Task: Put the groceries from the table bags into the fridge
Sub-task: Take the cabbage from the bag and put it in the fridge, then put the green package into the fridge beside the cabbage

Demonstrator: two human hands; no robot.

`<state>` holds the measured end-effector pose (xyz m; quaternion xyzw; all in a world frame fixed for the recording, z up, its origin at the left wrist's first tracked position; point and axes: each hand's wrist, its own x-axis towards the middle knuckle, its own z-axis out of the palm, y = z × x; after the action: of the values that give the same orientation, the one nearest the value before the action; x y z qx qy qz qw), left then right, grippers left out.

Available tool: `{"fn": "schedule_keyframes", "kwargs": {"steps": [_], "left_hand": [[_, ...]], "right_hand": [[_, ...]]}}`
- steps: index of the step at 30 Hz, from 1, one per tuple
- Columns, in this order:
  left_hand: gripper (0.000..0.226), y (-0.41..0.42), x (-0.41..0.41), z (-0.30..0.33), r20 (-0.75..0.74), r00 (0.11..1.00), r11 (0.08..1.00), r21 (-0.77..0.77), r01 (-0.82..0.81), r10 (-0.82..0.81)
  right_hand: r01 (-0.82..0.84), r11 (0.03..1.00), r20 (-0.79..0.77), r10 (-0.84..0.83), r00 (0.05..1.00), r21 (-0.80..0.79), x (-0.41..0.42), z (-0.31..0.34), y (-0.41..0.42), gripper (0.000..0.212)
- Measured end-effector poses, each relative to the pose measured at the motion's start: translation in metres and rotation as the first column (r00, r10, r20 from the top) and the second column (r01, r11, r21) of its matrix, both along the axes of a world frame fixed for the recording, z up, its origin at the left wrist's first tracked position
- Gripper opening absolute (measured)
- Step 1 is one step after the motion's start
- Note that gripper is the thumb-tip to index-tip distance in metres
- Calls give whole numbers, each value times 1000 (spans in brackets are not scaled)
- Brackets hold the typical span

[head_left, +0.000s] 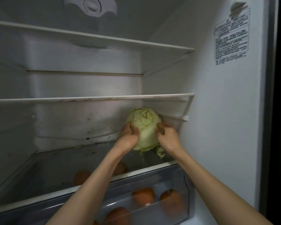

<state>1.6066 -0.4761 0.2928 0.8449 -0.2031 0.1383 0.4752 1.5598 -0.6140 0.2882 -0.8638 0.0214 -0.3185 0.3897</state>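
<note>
The person is partway through stocking the fridge (225,111). Both arms reach into the lowest open shelf (71,168), where a pale green cabbage (144,127) stands at the back right corner, close to the side wall. The left hand (128,137) cups its left flank and the right hand (168,135) presses its right flank, so both are wrapped on the cabbage rather than free. Its base appears to touch the glass, with a loose leaf scrap (160,152) lying just beside it, which suggests it is being set down and only needs releasing. Below, the clear crisper drawer (187,184) already holds several oranges (143,196). The two upper shelves look bare. The bags and tabletop are out of view, so how many groceries remain cannot be told.
</note>
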Motion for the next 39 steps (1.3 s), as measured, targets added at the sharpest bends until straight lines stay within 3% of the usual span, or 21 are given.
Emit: {"fn": "schedule_keyframes", "kwargs": {"steps": [6, 9, 11, 17, 25, 31, 39], "left_hand": [[50, 8, -13, 2, 40, 999, 995, 99, 27, -31], [57, 15, -25, 5, 94, 995, 978, 208, 15, -36], [70, 21, -35, 1, 174, 985, 950, 305, -57, 4], [61, 43, -116, -10, 425, 892, 778, 503, -377, 158], [63, 66, -272, -67, 478, 812, 566, 586, -579, 335], [60, 87, -392, -122, 375, 811, 563, 586, -583, 449], [73, 169, -558, -179, 276, 755, 457, 656, -601, 595]], "right_hand": [[-91, 995, -36, 90, 995, -48, -21, 0, 0, 44], [-97, 982, -50, 90, 995, -164, -31, -5, 0, 53], [-86, 960, -57, 73, 996, -267, -39, -10, -1, 59], [-63, 895, -35, 53, 998, -441, -87, -25, 8, 66], [-209, 805, -77, 200, 977, -555, -209, -66, 32, 66], [-407, 767, -171, 372, 912, -496, -311, -116, 56, 65], [-643, 608, -277, 590, 758, -466, -425, -166, 133, 63]]}}
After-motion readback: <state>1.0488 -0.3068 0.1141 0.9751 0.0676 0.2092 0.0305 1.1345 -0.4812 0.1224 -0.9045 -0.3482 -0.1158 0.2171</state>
